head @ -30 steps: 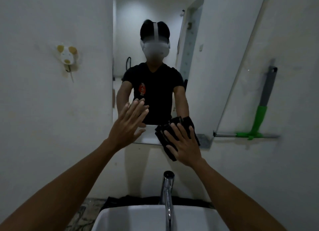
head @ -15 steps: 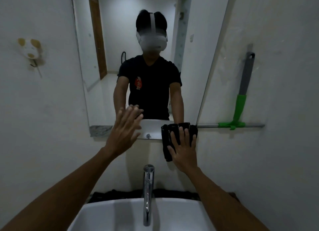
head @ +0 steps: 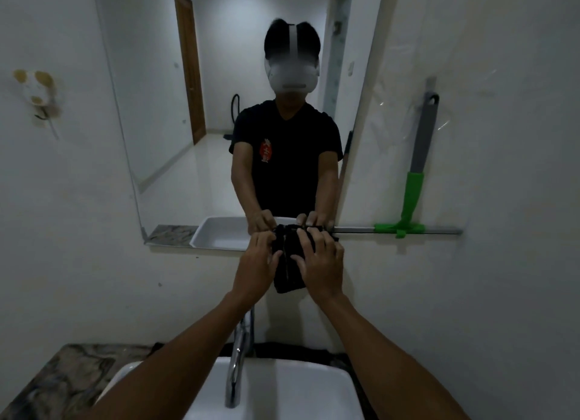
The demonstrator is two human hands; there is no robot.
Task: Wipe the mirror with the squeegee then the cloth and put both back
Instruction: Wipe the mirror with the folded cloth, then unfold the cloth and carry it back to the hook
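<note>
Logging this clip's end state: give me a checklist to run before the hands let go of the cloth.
1. Squeegee back on the wall: ok, it stands on the rail.
2. Black cloth draped over the rail: ok, though how securely cannot tell.
3. Left hand on the cloth: ok.
4. Right hand on the cloth: ok.
5. Mirror streak-free: cannot tell in this dim light.
</note>
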